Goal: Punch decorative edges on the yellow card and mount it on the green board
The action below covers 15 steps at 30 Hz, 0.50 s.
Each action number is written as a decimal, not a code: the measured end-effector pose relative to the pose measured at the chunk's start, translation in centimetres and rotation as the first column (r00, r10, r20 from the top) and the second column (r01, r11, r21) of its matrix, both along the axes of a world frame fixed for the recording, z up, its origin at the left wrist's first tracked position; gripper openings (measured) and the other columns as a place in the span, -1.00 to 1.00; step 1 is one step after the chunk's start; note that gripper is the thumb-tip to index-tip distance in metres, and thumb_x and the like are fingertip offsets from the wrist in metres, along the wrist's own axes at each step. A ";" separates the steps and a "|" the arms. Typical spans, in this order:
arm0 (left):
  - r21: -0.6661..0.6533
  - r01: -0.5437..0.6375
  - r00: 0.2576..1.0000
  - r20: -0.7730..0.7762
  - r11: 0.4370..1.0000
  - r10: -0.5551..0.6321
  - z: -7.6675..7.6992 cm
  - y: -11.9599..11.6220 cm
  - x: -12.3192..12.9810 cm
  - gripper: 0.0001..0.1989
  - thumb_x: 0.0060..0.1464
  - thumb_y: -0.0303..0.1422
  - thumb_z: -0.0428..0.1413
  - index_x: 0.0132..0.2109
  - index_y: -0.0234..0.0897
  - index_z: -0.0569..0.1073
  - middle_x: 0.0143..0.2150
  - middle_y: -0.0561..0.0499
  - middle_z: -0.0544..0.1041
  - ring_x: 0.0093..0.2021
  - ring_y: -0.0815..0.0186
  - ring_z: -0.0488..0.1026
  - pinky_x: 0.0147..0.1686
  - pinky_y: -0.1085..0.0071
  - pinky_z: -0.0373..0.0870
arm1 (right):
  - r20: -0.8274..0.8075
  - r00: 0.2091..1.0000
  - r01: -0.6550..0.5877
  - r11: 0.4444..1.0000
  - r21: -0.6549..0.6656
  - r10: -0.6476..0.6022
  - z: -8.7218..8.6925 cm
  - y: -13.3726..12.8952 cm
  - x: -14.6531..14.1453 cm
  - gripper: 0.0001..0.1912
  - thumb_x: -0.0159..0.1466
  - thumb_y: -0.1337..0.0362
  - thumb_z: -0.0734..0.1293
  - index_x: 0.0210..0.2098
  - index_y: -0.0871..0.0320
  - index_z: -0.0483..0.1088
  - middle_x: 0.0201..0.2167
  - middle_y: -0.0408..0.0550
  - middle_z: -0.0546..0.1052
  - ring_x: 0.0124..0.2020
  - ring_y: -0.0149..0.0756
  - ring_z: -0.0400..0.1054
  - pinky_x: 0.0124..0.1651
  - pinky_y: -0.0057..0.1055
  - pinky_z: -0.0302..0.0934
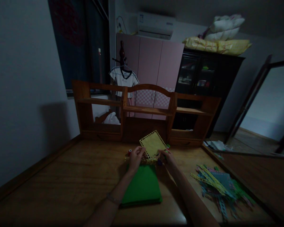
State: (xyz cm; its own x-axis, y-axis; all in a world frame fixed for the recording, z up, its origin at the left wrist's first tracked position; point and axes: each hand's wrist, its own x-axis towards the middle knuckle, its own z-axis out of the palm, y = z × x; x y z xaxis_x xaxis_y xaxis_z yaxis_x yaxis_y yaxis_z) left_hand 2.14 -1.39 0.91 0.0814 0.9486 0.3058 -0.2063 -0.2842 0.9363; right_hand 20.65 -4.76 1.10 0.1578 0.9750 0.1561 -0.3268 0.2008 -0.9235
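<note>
A yellow square sheet (153, 143), lined along its edges with small dark holes, stands tilted on one corner above the desk. My left hand (136, 157) pinches its lower left edge. At the lower right edge my right hand (167, 158) is closed around a small tool with a green handle (166, 151); its exact kind is too dim to tell. Below the sheet's bottom corner lie pale yellow scraps (151, 161). A thick green pad (142, 186) lies flat on the desk between my forearms.
Beside my left hand is a small red item (130, 152), and a purple one (159, 162) sits near my right. Perforated coloured strips (215, 181) are heaped at the right of the wooden desk (61, 176). A wooden shelf unit (146, 109) borders the far edge.
</note>
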 end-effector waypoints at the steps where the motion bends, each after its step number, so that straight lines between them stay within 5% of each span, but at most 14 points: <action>1: 0.003 -0.004 1.000 0.003 1.000 0.004 0.0 0.0 0.0 -0.61 -0.04 -0.04 0.13 -0.30 -0.33 0.42 -0.47 -0.01 0.53 -0.53 0.33 0.48 -0.57 0.51 0.35 | 0.005 1.000 0.009 1.000 -0.006 -0.009 0.0 0.0 0.0 -0.70 0.02 0.20 0.42 -0.57 0.14 0.19 -0.73 -0.35 0.10 -0.73 -0.58 -0.13 -0.67 -0.51 -0.27; 15: -0.023 0.039 0.999 -0.012 0.999 -0.039 -0.5 0.4 0.3 -0.56 -0.06 -0.03 0.15 -0.27 -0.38 0.47 -0.39 -0.08 0.56 -0.47 0.28 0.50 -0.57 0.48 0.39 | 0.052 0.994 0.096 0.995 -0.037 -0.094 0.3 -0.2 -0.1 -0.71 -0.02 0.17 0.42 -0.55 0.14 0.22 -0.72 -0.34 0.14 -0.72 -0.56 -0.09 -0.66 -0.53 -0.21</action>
